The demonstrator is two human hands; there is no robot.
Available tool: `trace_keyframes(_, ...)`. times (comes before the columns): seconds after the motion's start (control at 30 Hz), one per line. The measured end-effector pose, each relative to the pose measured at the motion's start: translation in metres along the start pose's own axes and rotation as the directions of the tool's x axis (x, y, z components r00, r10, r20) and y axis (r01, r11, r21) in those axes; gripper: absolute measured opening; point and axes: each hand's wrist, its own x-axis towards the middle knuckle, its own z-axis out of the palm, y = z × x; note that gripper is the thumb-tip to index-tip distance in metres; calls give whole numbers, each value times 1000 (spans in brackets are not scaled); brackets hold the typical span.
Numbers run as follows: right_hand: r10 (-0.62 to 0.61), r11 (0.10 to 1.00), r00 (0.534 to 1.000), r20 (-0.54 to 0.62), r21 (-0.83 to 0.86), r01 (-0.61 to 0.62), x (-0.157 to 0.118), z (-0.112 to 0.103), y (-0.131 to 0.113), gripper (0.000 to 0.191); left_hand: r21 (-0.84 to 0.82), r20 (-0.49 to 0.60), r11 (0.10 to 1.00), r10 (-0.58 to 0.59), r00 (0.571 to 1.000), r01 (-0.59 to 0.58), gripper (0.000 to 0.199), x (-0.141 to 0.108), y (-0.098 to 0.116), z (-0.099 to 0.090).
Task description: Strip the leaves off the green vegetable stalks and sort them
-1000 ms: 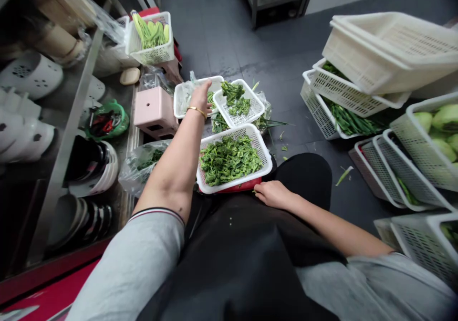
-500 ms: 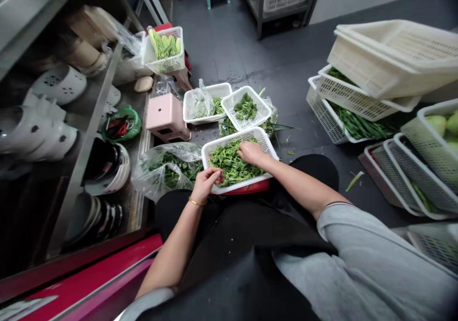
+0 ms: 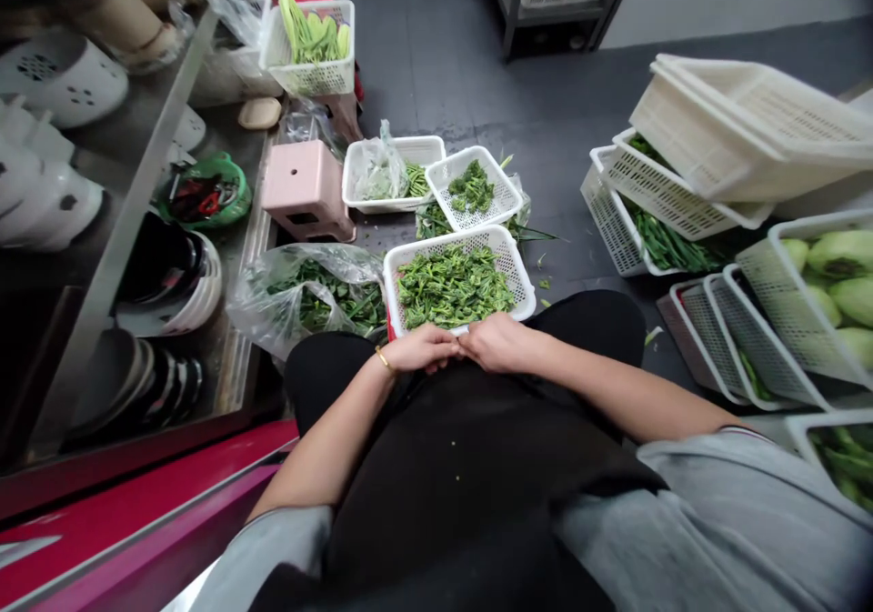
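A white basket point(image 3: 527, 301) of cut green vegetables point(image 3: 450, 286) stands in front of my knees. At its near rim my left hand point(image 3: 426, 348), with a gold bangle at the wrist, meets my right hand point(image 3: 492, 341). The fingers of both hands are curled together; whatever they hold, if anything, is too small to make out. Just behind stands a smaller white basket point(image 3: 505, 203) with a small heap of greens point(image 3: 470, 187). To the left lies a clear plastic bag point(image 3: 273, 298) of leafy greens.
A pink stool point(image 3: 304, 180) and a metal shelf point(image 3: 146, 148) with pots are on the left. Stacked white baskets point(image 3: 737, 121) of vegetables stand on the right. Farther back are a white tray point(image 3: 434, 146) with a bag and a basket of long greens point(image 3: 314, 74).
Both hands have moved out of the vegetables to the basket's near rim and come together. The view has tilted downward, showing more baskets at the right.
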Motion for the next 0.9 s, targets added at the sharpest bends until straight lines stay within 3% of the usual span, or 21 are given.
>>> trace_keyframes(0.03, -45, 998, 999, 17, 54, 44, -3, 10, -2, 30, 42, 35, 999, -35, 999, 34, 35, -5, -4, 4)
trace_keyframes(0.1, -138, 937, 990, -10, 323, 134, -6, 29, -4, 34, 73, 49, 997, -7, 999, 4, 34, -14, -6, 12)
trace_keyframes(0.13, -160, 843, 986, -45, 514, 160, -5, 36, -5, 38, 78, 25, 995, 61, 998, -63, 32, -19, -4, 15)
trace_keyframes(0.2, -89, 522, 988, -129, 838, 156, -4, 42, -4, 48, 109, -75, 965, 249, 966, -240, 28, -25, 6, 20)
trace_keyframes(0.27, -3, 241, 990, -144, 960, 141, -6, 37, 2, 51, 116, -175, 925, 379, 909, -363, 24, -30, 14, 22)
trace_keyframes(0.3, -25, 197, 992, -123, 972, 125, -10, 32, 9, 50, 63, -226, 915, 402, 887, -398, 22, -31, 16, 22)
trace_keyframes(0.33, -82, 226, 993, -83, 969, 99, -16, 26, 17, 48, -37, -282, 903, 401, 872, -427, 21, -31, 15, 21)
trace_keyframes(0.37, -140, 320, 990, -26, 945, 70, -23, 20, 27, 45, -165, -345, 874, 383, 857, -458, 20, -30, 12, 19)
trace_keyframes(0.43, -153, 597, 985, 74, 801, 33, -37, 12, 48, 39, -391, -462, 759, 326, 824, -520, 20, -27, 2, 13)
trace_keyframes(0.47, -101, 719, 992, 69, 694, 25, -43, 11, 55, 37, -458, -499, 706, 299, 813, -540, 21, -25, -2, 11)
trace_keyframes(0.53, 24, 864, 998, -66, 503, 13, -45, 10, 60, 32, -526, -504, 662, 264, 823, -534, 23, -21, -6, 8)
trace_keyframes(0.63, 135, 920, 930, -342, 393, 11, -27, 8, 40, 43, -556, -431, 692, 234, 871, -461, 25, -16, -1, 9)
trace_keyframes(0.73, 75, 968, 913, -402, 251, 30, -2, 4, 9, 42, -521, -401, 743, 221, 889, -420, 29, -16, 8, 18)
trace_keyframes(0.83, -43, 990, 940, -337, 111, 85, 8, 4, -9, 37, -360, -468, 827, 240, 850, -432, 32, -18, 9, 29)
trace_keyframes(0.9, -119, 982, 941, -317, 105, 160, 1, 8, -13, 39, -176, -565, 888, 262, 783, -424, 31, -18, 5, 34)
